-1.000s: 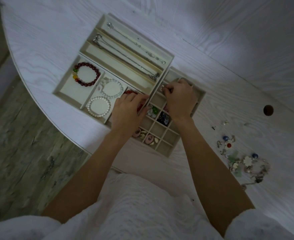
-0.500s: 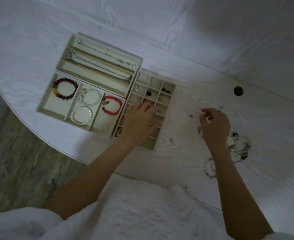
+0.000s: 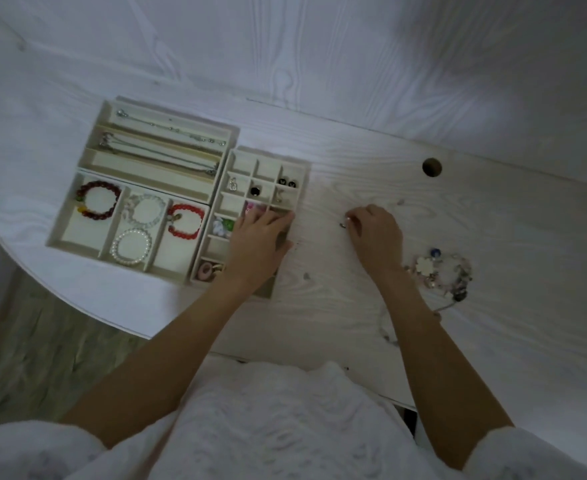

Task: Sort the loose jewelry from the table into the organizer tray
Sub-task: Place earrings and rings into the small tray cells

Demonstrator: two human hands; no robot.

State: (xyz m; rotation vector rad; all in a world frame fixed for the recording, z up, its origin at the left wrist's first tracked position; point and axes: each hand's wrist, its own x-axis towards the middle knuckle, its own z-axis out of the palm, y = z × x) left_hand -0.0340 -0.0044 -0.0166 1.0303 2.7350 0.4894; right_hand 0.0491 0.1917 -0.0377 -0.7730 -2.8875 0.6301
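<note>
Tray (image 3: 304, 188) under flat left hand (image 3: 257, 244), right hand (image 3: 376, 237) pinching small metal piece (image 3: 343, 224)

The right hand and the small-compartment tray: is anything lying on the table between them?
In the head view, only bare white table separates the right hand from the tray.

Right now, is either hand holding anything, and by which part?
The right hand pinches a small metal piece at its fingertips; which part cannot be told. The left hand holds nothing.

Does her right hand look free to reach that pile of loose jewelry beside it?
Probably not yet: the right hand seems to pinch a small piece already. The jewelry pile lies just beside its wrist, with nothing between.
</note>
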